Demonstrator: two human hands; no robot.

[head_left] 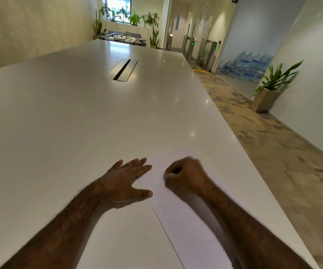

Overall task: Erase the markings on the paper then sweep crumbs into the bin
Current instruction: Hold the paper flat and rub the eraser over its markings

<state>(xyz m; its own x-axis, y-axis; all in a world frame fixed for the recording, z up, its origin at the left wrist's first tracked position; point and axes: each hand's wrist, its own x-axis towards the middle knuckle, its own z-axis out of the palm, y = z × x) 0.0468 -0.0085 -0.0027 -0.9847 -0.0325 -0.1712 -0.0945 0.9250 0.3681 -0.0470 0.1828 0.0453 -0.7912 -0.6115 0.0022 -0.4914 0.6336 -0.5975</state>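
I judge I am in the erasing stage, with the sweeping not yet started. My right hand [186, 174] is curled into a fist on the sheet of paper [178, 210], thumb tucked against the fingers as if pinching something small; its outline is blurred, and whatever sits inside the fist is hidden, so I cannot tell whether an eraser is in it. My left hand [126, 180] lies flat with straight, spread fingers just to the left of that fist, its thumb and fingertips resting on the paper's left edge to pin it to the white table [79, 113]. The paper runs from just beyond my fist back toward me, under my right forearm. I see no markings on it, though they may be too faint to see or under my hand. Beyond my fist and off to its right, a few tiny specks [208, 147] lie on the table, possibly crumbs. No bin is in view, so that step is all ahead.
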